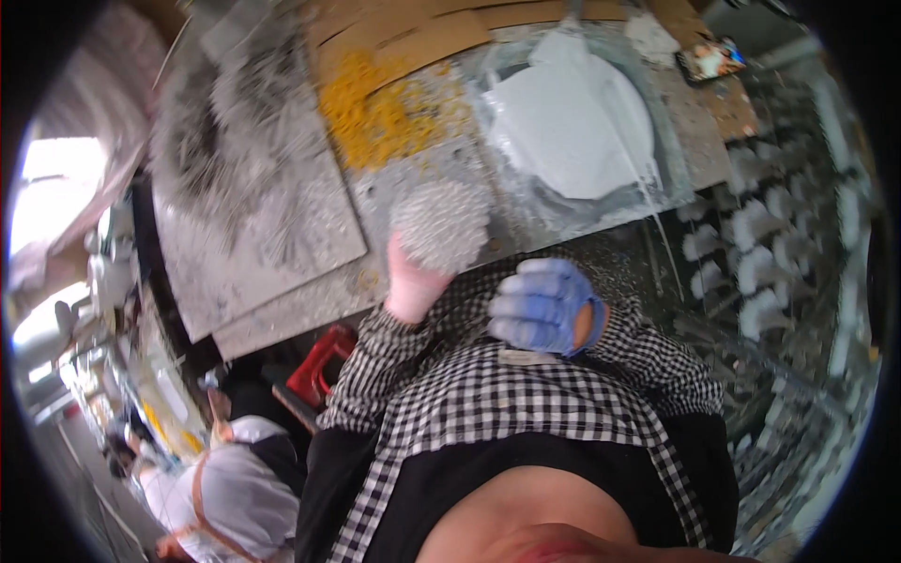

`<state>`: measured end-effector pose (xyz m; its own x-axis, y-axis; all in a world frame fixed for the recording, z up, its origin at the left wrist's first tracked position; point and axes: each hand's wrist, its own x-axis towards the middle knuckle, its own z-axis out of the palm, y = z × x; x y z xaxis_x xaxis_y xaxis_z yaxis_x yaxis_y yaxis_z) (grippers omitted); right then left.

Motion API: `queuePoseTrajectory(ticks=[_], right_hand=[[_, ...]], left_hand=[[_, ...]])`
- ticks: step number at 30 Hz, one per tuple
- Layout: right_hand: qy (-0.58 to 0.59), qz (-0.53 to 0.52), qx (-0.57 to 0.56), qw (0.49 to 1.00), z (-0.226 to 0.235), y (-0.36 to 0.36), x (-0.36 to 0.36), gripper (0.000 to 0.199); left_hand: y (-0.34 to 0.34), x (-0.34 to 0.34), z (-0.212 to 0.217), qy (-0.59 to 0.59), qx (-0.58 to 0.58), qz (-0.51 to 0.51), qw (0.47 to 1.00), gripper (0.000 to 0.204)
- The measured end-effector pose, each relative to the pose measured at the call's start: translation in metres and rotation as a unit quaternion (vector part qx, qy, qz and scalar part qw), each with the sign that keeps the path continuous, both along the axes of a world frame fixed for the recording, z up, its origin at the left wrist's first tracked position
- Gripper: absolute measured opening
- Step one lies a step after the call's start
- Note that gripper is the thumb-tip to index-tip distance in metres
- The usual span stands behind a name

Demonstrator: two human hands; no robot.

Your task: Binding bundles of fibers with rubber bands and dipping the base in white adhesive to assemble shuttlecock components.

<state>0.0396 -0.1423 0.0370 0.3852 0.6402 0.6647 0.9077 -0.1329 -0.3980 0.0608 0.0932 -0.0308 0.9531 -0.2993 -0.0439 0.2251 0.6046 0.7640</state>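
My left hand (416, 287), pale pink, is wrapped round a thick bundle of thin whitish sticks (443, 225), held up at the front edge of the work table with the ends showing. My right hand (544, 302) wears a blue glove with paler fingers. Its fingers are curled together in front of my checked apron; whatever lies inside them is hidden. Beyond the bundle, many small yellow pieces (361, 117) are scattered on the table. To the right of these sits a round patch of smooth white material (572, 122), with a thin white-coated stick (631, 150) lying across its right side.
Loose grey thin sticks (253, 122) are piled on a board (310, 230) at the left. A phone (710, 60) lies at the back right. Rows of white-tipped pieces (755, 230) stand along the right. A red plastic object (328, 361) and another person (225, 493) are at lower left.
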Motion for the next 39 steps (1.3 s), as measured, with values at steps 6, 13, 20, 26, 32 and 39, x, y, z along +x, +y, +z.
queuePoseTrajectory(ticks=[6, 13, 20, 26, 32, 39], right_hand=[[0.022, -0.075, -0.004, 0.997, -0.008, 0.003, -0.004, 0.022], [0.081, -0.056, -0.009, 0.995, -0.017, 0.006, -0.005, 0.021], [0.089, -0.066, -0.026, 0.994, -0.013, 0.007, -0.002, 0.021], [0.100, -0.056, -0.015, 0.993, -0.016, 0.010, -0.002, 0.021], [0.105, -0.056, -0.013, 0.993, -0.014, 0.012, -0.002, 0.020], [0.114, -0.051, -0.022, 0.992, -0.017, 0.014, -0.003, 0.018]], left_hand=[[-0.010, 0.005, 0.004, 0.175, -0.429, -0.010, 0.886, 0.048], [-0.014, 0.006, 0.004, 0.178, -0.197, 0.029, 0.964, 0.053], [-0.016, 0.009, 0.020, 0.084, 0.096, -0.010, 0.992, 0.061], [-0.021, 0.012, 0.030, 0.112, 0.162, 0.033, 0.980, 0.055], [-0.015, 0.006, 0.021, 0.015, 0.311, 0.005, 0.950, 0.061], [-0.010, 0.005, 0.022, 0.043, 0.351, 0.033, 0.935, 0.065]])
